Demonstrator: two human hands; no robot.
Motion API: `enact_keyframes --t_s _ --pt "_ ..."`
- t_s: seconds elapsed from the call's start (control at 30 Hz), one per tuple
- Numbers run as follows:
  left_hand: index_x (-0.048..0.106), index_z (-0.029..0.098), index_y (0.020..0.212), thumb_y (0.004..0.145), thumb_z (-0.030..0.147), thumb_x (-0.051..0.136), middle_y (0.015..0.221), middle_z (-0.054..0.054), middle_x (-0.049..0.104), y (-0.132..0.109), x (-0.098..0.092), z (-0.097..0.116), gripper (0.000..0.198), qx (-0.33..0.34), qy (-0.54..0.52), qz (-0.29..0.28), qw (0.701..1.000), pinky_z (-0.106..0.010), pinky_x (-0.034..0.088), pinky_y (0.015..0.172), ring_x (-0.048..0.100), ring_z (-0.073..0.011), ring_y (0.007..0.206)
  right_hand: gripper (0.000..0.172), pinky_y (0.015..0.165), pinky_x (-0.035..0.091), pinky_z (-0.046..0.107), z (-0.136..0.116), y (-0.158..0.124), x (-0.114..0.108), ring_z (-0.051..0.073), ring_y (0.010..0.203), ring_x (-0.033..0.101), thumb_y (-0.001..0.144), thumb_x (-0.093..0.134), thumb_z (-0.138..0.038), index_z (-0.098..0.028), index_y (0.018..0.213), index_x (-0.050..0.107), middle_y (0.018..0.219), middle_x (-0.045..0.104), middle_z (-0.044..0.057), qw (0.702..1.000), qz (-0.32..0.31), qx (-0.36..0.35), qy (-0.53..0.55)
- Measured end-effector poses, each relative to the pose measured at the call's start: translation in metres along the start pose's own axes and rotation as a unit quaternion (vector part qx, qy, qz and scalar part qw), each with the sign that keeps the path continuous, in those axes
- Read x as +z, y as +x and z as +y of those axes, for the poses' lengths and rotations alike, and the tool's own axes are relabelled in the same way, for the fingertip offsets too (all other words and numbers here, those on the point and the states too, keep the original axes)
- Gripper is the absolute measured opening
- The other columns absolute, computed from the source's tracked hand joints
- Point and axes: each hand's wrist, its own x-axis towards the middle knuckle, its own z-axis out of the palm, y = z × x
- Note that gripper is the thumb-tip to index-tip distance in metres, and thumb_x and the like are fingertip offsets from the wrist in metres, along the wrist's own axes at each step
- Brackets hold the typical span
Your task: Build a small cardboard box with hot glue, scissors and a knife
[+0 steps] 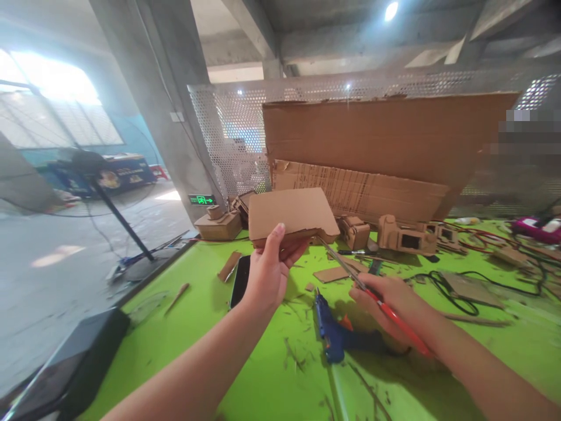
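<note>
My left hand (274, 269) grips a cardboard box (289, 209) from its near edge, thumb on the top face and fingers underneath. The box is held above the table, and its near right corner has a torn or cut notch. My right hand (385, 298) is closed around a red-handled tool (397, 320) with a long thin metal end. That metal tip touches or nearly touches the notched corner; the exact kind of tool cannot be made out. Below, between my forearms, a blue glue gun (331, 333) lies on the green table. A phone (240, 280) is partly hidden behind my left hand.
On the green table (175, 345) lie cardboard scraps and black cable (456, 301). Cardboard camera models (405, 235) and a small cardboard box (218, 225) stand along the back. A large cardboard sheet (385, 134) leans behind them. A black case (94, 356) sits at the left edge.
</note>
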Motion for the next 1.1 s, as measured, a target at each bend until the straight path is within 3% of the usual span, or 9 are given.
enact_keyframes --t_s 0.3,0.57,0.77,0.9,1.0,1.1 --pt "0.069 0.016 0.108 0.082 0.036 0.081 0.105 -0.013 0.081 -0.001 0.001 0.0 0.035 -0.009 -0.002 0.003 1.0 -0.042 0.062 0.098 0.076 -0.0296 0.108 0.054 0.057 0.033 0.025 -0.009 0.001 -0.006 0.016 0.06 0.049 0.102 0.038 -0.064 -0.022 0.073 0.055 0.062 0.051 -0.002 1.0 -0.01 0.018 0.009" --pt "0.07 0.015 0.106 0.08 0.039 0.083 0.097 -0.012 0.081 0.0 0.001 -0.002 0.038 -0.008 -0.013 -0.004 1.0 -0.041 0.062 0.095 0.077 -0.0296 0.102 0.052 0.055 0.031 0.027 0.003 0.003 -0.009 0.018 0.055 0.051 0.097 0.043 -0.067 -0.024 0.07 0.052 0.058 0.054 -0.001 0.997 -0.014 0.061 -0.039" --pt "0.071 0.016 0.105 0.078 0.04 0.085 0.094 -0.011 0.08 0.001 0.0 0.003 0.039 0.002 -0.011 0.001 1.0 -0.035 0.064 0.081 0.078 -0.0279 0.096 0.053 0.054 0.032 0.027 0.006 0.004 -0.001 0.019 0.056 0.053 0.096 0.045 -0.068 -0.024 0.068 0.052 0.057 0.056 0.0 0.998 0.005 0.042 -0.053" --pt "0.071 0.019 0.106 0.076 0.043 0.085 0.095 -0.006 0.079 0.009 -0.004 0.012 0.041 0.037 0.007 0.031 0.999 -0.023 0.058 0.058 0.077 -0.022 0.084 0.047 0.054 0.035 0.028 0.013 0.005 -0.002 0.02 0.055 0.057 0.095 0.051 -0.064 -0.025 0.072 0.065 0.058 0.061 0.001 0.998 0.009 0.046 -0.028" --pt "0.071 0.019 0.103 0.077 0.049 0.084 0.085 -0.003 0.077 0.008 -0.005 0.012 0.042 0.008 0.003 0.033 0.999 -0.019 0.05 0.047 0.073 -0.0161 0.069 0.043 0.056 0.042 0.03 0.013 0.006 -0.002 0.023 0.058 0.063 0.09 0.059 -0.064 -0.025 0.079 0.072 0.059 0.066 0.003 0.993 0.048 0.099 0.034" --pt "0.072 0.017 0.098 0.074 0.048 0.086 0.079 -0.002 0.076 0.0 -0.002 0.004 0.041 -0.063 -0.02 0.004 0.998 -0.018 0.052 0.051 0.072 -0.0144 0.068 0.042 0.055 0.05 0.032 0.005 0.007 0.003 0.023 0.056 0.065 0.083 0.071 -0.064 -0.022 0.085 0.07 0.061 0.068 0.002 0.948 0.065 0.171 0.261"
